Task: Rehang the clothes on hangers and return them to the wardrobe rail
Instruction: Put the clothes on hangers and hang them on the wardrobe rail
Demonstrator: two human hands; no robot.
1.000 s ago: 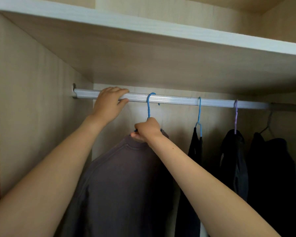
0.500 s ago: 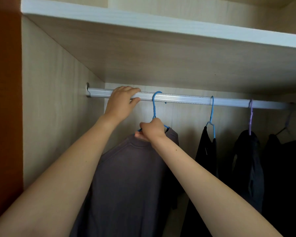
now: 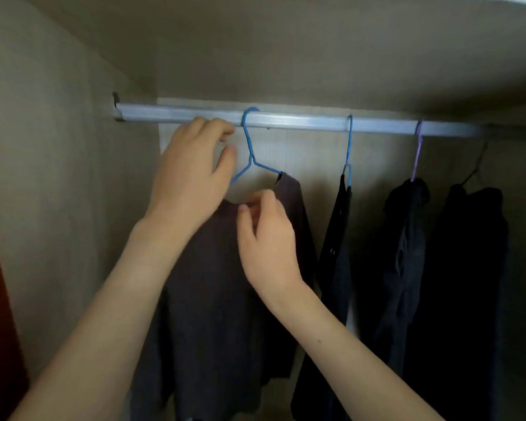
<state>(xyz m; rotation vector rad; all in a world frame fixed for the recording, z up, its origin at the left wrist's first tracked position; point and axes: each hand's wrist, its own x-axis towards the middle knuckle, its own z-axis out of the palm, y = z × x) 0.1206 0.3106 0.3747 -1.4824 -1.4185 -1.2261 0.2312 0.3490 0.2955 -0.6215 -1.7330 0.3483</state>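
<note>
A grey long-sleeved shirt hangs on a blue wire hanger, whose hook sits over the silver wardrobe rail. My left hand hovers just below the rail, left of the hook, with its fingers apart and nothing in them; it covers the hanger's left shoulder. My right hand is lower, its thumb and fingertips pinched on the shirt's collar under the hanger. The hanger's right arm shows bare down to the shirt's shoulder.
Further right on the rail hang a dark garment on a second blue hanger, another dark garment on a purple hanger, and a black garment. The wardrobe's side wall is at the left, a shelf above.
My left hand has come off the rail and dropped beside the hook. My right hand has let go of the hanger's neck and moved down to the collar. The view is closer in.
</note>
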